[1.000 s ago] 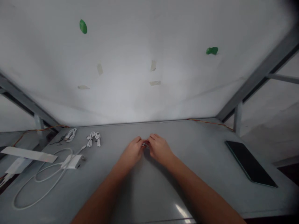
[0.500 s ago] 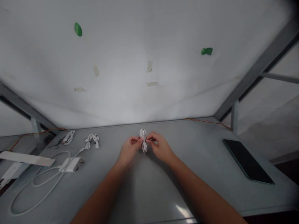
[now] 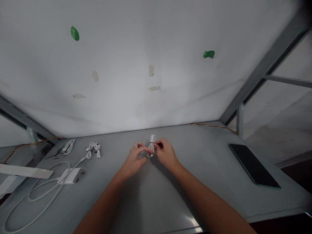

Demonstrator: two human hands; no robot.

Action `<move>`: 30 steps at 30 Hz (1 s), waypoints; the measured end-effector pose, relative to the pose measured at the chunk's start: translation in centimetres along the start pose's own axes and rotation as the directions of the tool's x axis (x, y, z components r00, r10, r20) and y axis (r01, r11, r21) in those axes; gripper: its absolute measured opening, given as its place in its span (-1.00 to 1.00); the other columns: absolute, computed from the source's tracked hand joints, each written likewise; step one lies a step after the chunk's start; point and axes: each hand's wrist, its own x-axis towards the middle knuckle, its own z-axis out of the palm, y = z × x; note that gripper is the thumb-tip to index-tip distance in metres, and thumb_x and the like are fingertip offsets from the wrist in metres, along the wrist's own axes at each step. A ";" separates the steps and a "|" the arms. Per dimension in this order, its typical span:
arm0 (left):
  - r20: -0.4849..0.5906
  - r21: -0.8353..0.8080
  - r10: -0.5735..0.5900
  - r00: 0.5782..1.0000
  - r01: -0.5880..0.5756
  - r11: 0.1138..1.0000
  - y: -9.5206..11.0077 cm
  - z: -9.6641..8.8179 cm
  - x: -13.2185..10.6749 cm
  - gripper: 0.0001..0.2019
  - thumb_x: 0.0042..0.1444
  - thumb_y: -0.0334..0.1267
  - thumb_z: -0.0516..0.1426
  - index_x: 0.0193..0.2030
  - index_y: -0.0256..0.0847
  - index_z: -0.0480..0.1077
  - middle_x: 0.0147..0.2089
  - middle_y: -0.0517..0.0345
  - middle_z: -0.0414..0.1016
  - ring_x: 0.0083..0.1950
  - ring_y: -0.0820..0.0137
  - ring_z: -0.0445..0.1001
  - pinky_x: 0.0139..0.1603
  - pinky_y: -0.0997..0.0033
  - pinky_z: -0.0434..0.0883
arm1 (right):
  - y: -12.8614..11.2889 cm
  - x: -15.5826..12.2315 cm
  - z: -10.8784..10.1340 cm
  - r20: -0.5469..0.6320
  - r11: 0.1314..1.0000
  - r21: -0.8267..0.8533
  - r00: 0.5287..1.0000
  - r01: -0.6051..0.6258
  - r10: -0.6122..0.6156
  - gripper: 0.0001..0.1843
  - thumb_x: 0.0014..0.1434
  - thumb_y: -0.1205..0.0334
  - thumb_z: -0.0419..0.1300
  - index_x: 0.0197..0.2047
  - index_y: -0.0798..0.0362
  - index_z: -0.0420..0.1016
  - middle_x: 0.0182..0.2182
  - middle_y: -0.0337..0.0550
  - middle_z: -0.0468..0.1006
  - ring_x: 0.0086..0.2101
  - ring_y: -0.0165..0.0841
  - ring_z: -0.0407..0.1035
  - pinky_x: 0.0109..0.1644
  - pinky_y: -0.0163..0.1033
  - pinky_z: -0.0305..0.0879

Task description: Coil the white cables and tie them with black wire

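Observation:
A white cable bundle, coiled and bound round its middle with a black tie, stands out between my hands over the grey table. At its right side, my right hand pinches it with thumb and fingertips. My left hand is open on the other side, its index fingertip touching the lower part of the bundle and its thumb held apart below. Two more tied white cables lie side by side to the left. Beyond them rests a looser white cable coil by some black twist ties.
At left are a white charger with a long looped cord and a white flat bar. A dark tablet lies at right. Behind the table rises a white panel, with metal frame posts at the sides.
The bundle has turned in my hands, and its tie now sits higher. My left thumb and index finger have parted from their pinch. The view has shifted slightly.

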 end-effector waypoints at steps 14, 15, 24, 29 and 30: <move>0.070 -0.546 -0.342 0.937 0.322 0.773 -1.0 2.0 0.4 -0.56 0.07 0.13 0.33 -0.28 -0.30 0.55 -0.38 0.12 0.48 -0.37 0.43 0.36 -0.33 0.45 0.29 | -2.6 -0.5 -1.1 0.251 0.879 -0.302 0.920 0.369 -0.300 -0.88 0.21 0.42 0.16 -0.32 0.09 0.50 -0.25 -0.01 0.54 -0.19 -0.21 0.36 -0.04 -0.11 0.22; 0.003 -0.447 -0.286 0.958 0.258 0.857 -1.0 2.0 0.4 -0.56 0.11 0.14 0.31 -0.27 -0.29 0.55 -0.37 0.11 0.49 -0.35 0.40 0.39 -0.31 0.43 0.32 | -2.5 -0.4 -1.0 0.225 0.927 -0.262 0.951 0.269 -0.212 -0.89 0.20 0.41 0.17 -0.33 0.09 0.50 -0.27 -0.02 0.55 -0.21 -0.23 0.37 -0.06 -0.13 0.22; -0.090 -0.076 0.047 0.995 -0.054 0.996 -0.9 1.9 0.6 -0.78 0.22 -0.07 0.22 -0.18 -0.17 0.57 -0.17 0.06 0.59 -0.13 0.28 0.54 -0.04 0.32 0.47 | -0.6 0.8 -1.1 0.528 0.730 0.324 0.755 -0.602 0.388 -0.89 0.03 0.25 0.25 -0.47 0.10 0.54 -0.58 -0.23 0.45 -0.58 -0.43 0.25 -0.47 -0.27 0.02; -0.085 -0.110 -0.151 0.985 0.142 0.984 -2.7 1.7 1.1 -0.63 0.27 0.08 0.13 -0.16 -0.21 0.53 -0.27 0.05 0.60 -0.26 0.28 0.54 -0.21 0.35 0.44 | 1.1 1.4 -0.4 0.433 0.834 0.345 0.861 -0.430 0.265 -0.78 0.18 0.11 0.22 -0.37 0.08 0.54 -0.50 -0.17 0.54 -0.48 -0.38 0.36 -0.36 -0.27 0.24; -0.106 -0.076 -0.159 0.982 0.151 0.986 -3.1 1.5 1.2 -0.61 0.28 0.09 0.11 -0.18 -0.21 0.53 -0.28 0.05 0.60 -0.27 0.29 0.53 -0.22 0.35 0.43 | 1.5 1.6 -0.4 0.390 0.872 0.314 0.888 -0.376 0.243 -0.78 0.23 0.11 0.18 -0.32 0.08 0.55 -0.44 -0.13 0.58 -0.42 -0.35 0.42 -0.28 -0.25 0.31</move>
